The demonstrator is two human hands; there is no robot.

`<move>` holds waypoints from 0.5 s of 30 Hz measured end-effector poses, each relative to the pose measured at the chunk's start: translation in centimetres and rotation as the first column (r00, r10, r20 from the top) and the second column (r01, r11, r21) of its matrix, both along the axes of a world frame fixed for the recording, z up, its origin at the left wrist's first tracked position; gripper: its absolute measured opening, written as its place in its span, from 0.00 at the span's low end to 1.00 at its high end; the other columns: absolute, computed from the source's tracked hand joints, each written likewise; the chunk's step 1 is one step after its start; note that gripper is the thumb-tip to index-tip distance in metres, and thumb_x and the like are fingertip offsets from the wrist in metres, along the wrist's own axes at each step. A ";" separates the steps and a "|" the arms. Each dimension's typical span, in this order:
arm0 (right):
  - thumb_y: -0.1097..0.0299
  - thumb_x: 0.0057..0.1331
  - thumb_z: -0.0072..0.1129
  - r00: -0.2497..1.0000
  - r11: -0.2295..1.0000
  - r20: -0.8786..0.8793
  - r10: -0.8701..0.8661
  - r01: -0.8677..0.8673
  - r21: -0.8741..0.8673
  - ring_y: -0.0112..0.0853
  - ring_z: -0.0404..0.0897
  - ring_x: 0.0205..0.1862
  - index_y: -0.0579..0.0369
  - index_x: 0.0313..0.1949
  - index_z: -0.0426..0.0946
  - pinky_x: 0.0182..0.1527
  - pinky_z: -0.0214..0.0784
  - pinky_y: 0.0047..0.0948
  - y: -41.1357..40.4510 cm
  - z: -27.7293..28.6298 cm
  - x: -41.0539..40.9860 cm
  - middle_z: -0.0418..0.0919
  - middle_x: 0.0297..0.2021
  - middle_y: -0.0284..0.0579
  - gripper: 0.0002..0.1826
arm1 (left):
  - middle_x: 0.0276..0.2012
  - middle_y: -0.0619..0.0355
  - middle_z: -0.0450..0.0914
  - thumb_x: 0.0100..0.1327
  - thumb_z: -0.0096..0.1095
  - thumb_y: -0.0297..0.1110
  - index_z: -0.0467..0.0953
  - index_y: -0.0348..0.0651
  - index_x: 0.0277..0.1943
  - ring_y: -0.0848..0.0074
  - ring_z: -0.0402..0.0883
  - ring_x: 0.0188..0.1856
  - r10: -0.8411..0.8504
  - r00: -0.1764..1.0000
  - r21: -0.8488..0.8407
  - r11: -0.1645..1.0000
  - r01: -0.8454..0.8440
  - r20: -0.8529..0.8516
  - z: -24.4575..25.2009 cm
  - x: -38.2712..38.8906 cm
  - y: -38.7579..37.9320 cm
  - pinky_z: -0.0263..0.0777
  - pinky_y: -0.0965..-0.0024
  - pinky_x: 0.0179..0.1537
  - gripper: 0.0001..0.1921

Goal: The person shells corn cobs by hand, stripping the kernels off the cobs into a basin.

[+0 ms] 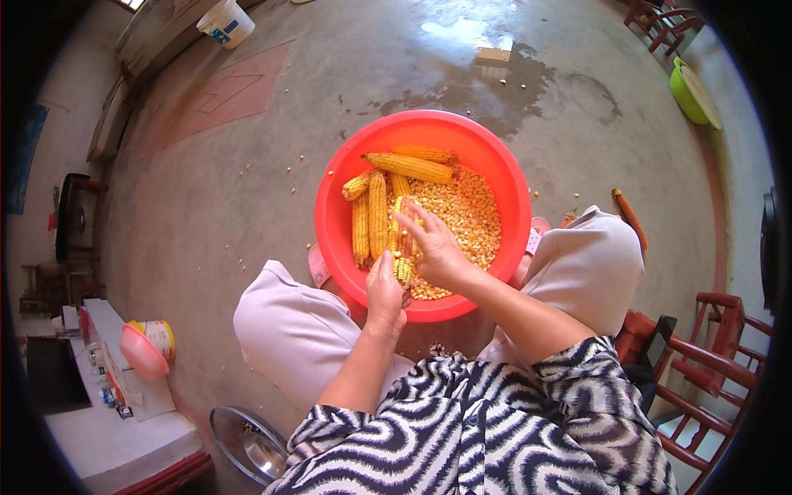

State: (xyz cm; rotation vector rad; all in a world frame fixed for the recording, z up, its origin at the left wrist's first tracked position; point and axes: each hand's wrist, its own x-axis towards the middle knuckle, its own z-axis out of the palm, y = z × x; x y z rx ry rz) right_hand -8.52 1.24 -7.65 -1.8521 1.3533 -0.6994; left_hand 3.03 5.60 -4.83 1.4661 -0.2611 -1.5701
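Note:
My left hand (385, 289) grips the near end of a partly shelled corn cob (405, 244), with rows of yellow kernels left along its side and a bare reddish-brown strip. Over the cob's upper part reaches my right hand (436, 247), fingers spread, at or just above the cob; contact is hard to tell. Both hands are over a red plastic basin (516, 204) between my knees. Loose corn kernels (473, 213) fill its right side and bottom. Several whole ears of corn (408, 167) lie along its left and far sides.
A bare cob (631, 219) lies on the concrete floor (204, 204) beyond my right knee, and stray kernels are scattered about. A metal basin (263, 455) sits behind on the left. Wooden chairs (705, 365) stand at right. A wet patch (520, 93) darkens the floor ahead.

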 end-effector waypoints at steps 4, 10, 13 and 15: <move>0.74 0.44 0.62 0.958 0.955 -0.208 0.197 -0.236 -0.180 0.44 0.60 0.62 0.45 0.55 0.67 0.60 0.52 0.49 -0.5 2.0 -0.1 0.66 0.56 0.45 0.34 | 0.16 0.60 0.69 0.70 0.36 0.49 0.69 0.46 0.40 0.83 0.57 0.09 -0.108 0.990 0.042 0.993 0.112 -0.095 1.1 1.5 -0.8 0.47 0.80 0.10 0.17; 0.58 0.48 0.67 0.997 0.995 0.032 0.068 -0.070 0.064 0.46 0.77 0.41 0.57 0.39 0.74 0.45 0.67 0.39 -3.9 4.1 -0.2 0.77 0.35 0.52 0.22 | 0.28 0.60 0.75 0.69 0.35 0.47 0.68 0.47 0.53 0.80 0.69 0.22 -0.181 0.979 -0.080 0.982 0.174 -0.098 3.7 3.2 -3.1 0.61 0.78 0.23 0.19; 0.55 0.49 0.65 0.994 0.968 0.106 -0.034 0.006 0.250 0.46 0.78 0.39 0.58 0.36 0.75 0.40 0.69 0.39 -4.8 6.9 -0.7 0.79 0.33 0.54 0.21 | 0.41 0.58 0.74 0.66 0.43 0.35 0.61 0.44 0.61 0.79 0.73 0.38 -0.257 0.902 -0.131 0.939 0.318 0.346 4.8 2.7 -3.5 0.68 0.76 0.39 0.21; 0.52 0.50 0.64 0.989 0.962 0.130 -0.073 0.036 0.269 0.44 0.80 0.36 0.59 0.34 0.77 0.39 0.70 0.38 -5.7 7.2 -0.6 0.80 0.31 0.54 0.22 | 0.50 0.55 0.66 0.59 0.54 0.29 0.46 0.40 0.68 0.75 0.66 0.54 -0.442 0.840 -0.198 0.835 0.514 0.316 4.6 2.6 -3.6 0.67 0.71 0.48 0.36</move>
